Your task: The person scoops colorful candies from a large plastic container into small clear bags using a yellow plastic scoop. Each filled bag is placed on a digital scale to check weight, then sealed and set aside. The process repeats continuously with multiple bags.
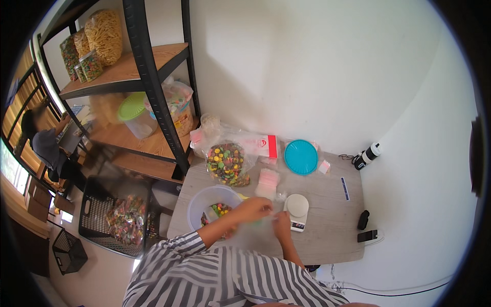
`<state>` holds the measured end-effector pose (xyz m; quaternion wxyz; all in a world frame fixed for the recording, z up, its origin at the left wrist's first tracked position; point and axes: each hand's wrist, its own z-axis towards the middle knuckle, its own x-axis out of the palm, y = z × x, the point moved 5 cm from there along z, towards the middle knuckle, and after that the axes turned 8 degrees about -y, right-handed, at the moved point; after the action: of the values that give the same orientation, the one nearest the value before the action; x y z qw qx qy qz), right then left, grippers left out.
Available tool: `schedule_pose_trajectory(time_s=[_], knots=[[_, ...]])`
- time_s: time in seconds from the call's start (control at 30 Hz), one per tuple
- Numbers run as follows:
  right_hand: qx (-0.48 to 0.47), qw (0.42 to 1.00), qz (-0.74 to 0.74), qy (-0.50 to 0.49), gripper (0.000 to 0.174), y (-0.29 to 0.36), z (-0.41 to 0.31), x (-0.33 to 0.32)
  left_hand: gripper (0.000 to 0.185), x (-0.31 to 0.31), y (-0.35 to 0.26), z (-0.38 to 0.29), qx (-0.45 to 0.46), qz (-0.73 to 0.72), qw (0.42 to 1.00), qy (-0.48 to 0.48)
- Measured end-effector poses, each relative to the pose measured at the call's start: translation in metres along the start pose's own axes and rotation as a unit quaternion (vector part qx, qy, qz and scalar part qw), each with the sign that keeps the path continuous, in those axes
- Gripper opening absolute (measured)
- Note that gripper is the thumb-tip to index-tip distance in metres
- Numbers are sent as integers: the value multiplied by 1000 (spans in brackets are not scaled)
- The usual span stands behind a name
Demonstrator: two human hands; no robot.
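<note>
My left hand (257,208) and my right hand (282,223) are close together above the table. Their fingers pinch a small clear plastic bag (254,222), blurred, with something greenish in it. Beneath my left forearm stands a translucent round tub (195,203) holding colourful candies (220,208) and a clear scoop (211,213). Just right of my right hand is a white kitchen scale (297,205) with nothing on its round plate. A stack of small pinkish plastic bags (267,179) lies beyond my hands. Behind the tub sits a large clear bag of colourful candies (225,161).
A turquoise lid (301,157) lies at the table's back, a black-and-white bottle (367,156) at its right corner. Left are a shelf rack (142,76) and a black plastic crate (92,226) of filled bags (126,218). Another person (50,146) stands far left.
</note>
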<state>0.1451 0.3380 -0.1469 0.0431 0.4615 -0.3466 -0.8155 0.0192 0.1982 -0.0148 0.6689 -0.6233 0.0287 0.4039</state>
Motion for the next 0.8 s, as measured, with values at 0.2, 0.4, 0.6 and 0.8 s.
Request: schedule_pose_trajectory(time_s=[0.2, 0.4, 0.6, 0.8], knots=[[62, 987, 145, -43, 20, 32, 33, -57, 38, -12, 3, -18, -69, -40, 996, -32], [108, 938, 327, -46, 17, 52, 54, -73, 68, 7, -23, -20, 83, 8, 995, -45], [224, 887, 400, -46, 11, 42, 47, -83, 67, 39, -23, 6, 128, 33, 991, -33], [300, 843, 442, -67, 22, 27, 28, -104, 61, 59, -25, 37, 84, 27, 991, 99]])
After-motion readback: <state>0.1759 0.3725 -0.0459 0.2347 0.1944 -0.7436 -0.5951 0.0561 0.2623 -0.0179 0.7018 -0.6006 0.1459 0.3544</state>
